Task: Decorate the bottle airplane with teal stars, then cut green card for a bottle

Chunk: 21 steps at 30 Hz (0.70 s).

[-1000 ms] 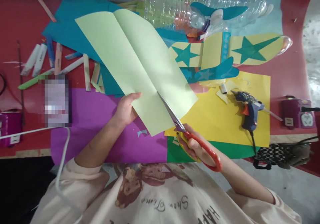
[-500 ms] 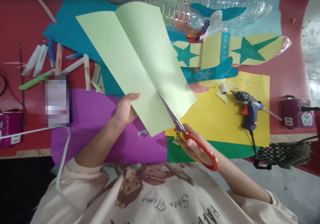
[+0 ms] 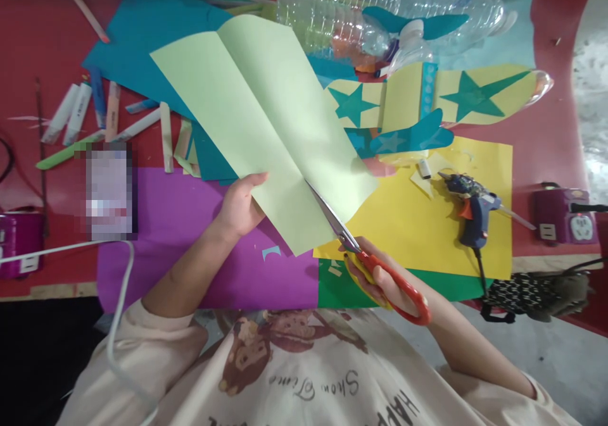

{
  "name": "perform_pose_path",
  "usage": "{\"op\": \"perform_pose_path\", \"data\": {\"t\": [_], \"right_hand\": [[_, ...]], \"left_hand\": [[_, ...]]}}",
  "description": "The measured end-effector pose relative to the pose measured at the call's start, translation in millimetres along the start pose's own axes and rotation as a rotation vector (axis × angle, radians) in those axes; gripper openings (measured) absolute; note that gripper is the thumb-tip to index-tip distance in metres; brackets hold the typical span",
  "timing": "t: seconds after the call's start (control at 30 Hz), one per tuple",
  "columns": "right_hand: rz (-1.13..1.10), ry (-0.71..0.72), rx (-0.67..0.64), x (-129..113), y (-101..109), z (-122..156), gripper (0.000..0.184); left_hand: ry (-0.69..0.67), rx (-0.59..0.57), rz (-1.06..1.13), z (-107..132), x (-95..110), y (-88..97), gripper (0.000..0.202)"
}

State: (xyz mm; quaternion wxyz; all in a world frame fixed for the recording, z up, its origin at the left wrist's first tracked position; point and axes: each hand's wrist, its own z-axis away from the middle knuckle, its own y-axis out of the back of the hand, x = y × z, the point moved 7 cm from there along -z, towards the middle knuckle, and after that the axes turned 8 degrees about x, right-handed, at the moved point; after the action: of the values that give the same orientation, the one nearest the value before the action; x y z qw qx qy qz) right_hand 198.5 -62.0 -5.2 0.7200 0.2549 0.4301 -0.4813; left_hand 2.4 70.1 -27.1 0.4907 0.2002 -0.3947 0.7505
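A pale green sheet of paper (image 3: 266,116) with a fold line down its length is held up at a slant over the table. My left hand (image 3: 242,204) pinches its lower left edge, thumb on top and fingers hidden underneath. My right hand (image 3: 380,277) is wrapped round the red and yellow handles of the scissors (image 3: 339,226). Their blades lie at the sheet's lower end, with the tip on the fold line; the blades look nearly closed. Purple paper (image 3: 190,242) lies below my left hand, yellow paper (image 3: 403,223) and green paper (image 3: 418,283) near my right.
A hot glue gun (image 3: 475,214) rests on the yellow paper at right. Behind it stands a plastic bottle model covered in yellow paper with green stars (image 3: 470,97). Clear bottles (image 3: 342,8) lie at the back. Markers (image 3: 78,112) and a blurred phone-like rectangle (image 3: 109,192) are at left.
My right hand and the scissors have shifted slightly right. The sheet's far end has dropped a little and its near end has moved right; my left hand keeps its grip.
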Motion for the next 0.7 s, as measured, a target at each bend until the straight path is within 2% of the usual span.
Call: {"op": "perform_pose_path", "data": {"t": [0.1,0.27,0.53,0.7], "right_hand": [[-0.109,0.031,-0.069,0,-4,2,0.056],[-0.158,0.012,-0.093,3,-7,1,0.056],[-0.204,0.024,-0.078,1,-12,-5,0.056],[-0.23,0.044,-0.033,-4,-14,-6,0.049]], "left_hand": [[0.031,-0.007,0.01,1,-2,-0.7,0.042],[0.036,-0.065,0.021,1,-5,-3.3,0.042],[0.032,-0.099,0.0,4,-5,-5.3,0.043],[0.036,-0.108,0.005,4,-5,-6.6,0.042]]}}
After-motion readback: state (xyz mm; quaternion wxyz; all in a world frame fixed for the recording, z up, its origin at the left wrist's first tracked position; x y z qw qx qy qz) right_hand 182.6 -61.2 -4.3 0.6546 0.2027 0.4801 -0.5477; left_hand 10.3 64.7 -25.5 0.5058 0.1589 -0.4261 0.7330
